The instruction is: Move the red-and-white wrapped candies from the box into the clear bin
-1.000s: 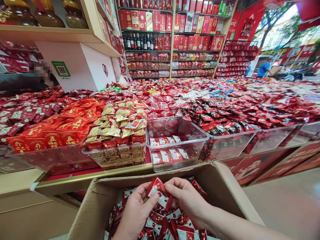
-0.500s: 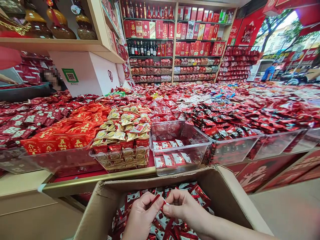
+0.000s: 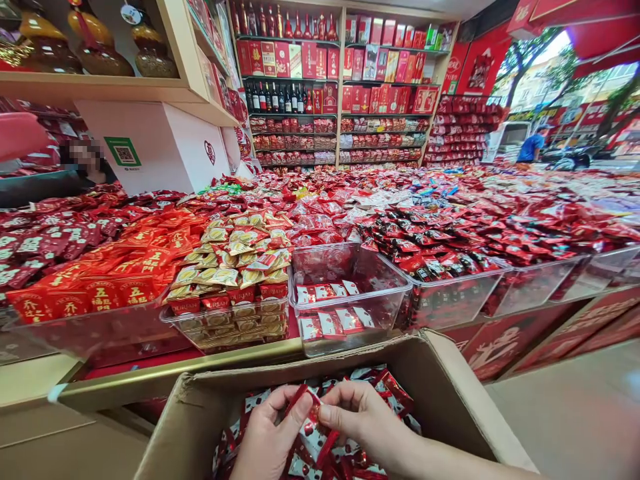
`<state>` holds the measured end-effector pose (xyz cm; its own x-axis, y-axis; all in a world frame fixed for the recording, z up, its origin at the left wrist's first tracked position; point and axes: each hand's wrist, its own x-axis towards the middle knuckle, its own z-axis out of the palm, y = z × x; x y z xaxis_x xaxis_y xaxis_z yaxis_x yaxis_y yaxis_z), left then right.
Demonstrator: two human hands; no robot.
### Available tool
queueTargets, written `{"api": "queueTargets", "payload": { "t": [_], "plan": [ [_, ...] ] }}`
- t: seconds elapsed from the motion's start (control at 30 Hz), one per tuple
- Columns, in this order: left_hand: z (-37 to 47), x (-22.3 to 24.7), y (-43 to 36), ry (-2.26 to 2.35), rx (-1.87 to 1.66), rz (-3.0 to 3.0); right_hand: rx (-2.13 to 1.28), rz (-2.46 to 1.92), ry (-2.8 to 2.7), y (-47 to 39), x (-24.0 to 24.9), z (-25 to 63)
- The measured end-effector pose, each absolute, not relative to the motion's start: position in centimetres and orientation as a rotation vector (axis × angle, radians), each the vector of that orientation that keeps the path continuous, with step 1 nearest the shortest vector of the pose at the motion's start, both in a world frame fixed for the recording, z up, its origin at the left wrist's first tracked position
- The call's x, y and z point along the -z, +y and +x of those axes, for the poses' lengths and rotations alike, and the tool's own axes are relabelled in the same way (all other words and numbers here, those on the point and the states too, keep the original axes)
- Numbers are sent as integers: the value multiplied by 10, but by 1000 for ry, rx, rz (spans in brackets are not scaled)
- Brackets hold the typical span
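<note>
Over an open cardboard box point(image 3: 450, 373), my left hand point(image 3: 273, 427) is closed, thumb and fingers pinching the red edge of a small red-and-white candy packet point(image 3: 314, 430). My right hand point(image 3: 363, 417) pinches the same packet's upper right side, its thumb lying across the front. Both hands are close together, nearly touching. Below them the box is filled with loose, similar red-and-white packets point(image 3: 397, 393). Just beyond the box, a clear plastic bin point(image 3: 385, 303) holds a few neat rows of matching packets at its front.
Left of that bin stands a bin heaped with gold durian packets point(image 3: 235, 267); orange-red packets point(image 3: 135, 267) lie farther left. Dark red packets point(image 3: 440, 247) pile up on the right. Shelves of bottles and boxes point(image 3: 300, 60) line the back. A person in blue point(image 3: 531, 145) is outside.
The packet between my hands has come up more into sight, with more of its front showing. The camera view has shifted slightly right.
</note>
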<state>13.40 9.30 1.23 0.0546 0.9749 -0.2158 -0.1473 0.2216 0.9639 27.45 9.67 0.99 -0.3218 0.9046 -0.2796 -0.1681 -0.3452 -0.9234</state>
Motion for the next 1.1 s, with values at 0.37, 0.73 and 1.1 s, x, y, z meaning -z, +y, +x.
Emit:
{"api": "queueTargets", "payload": {
  "t": [0.37,0.73,1.1],
  "plan": [
    [140,-18,91,1157,-1087,860,-1786,-1140,-967,101,-5,279],
    [131,-27,98,1060,-1080,702,-1808,-1151,-1004,99,-9,280],
    [139,-20,90,1062,-884,949,-1714,-1083,-964,106,-10,280]
  ]
}}
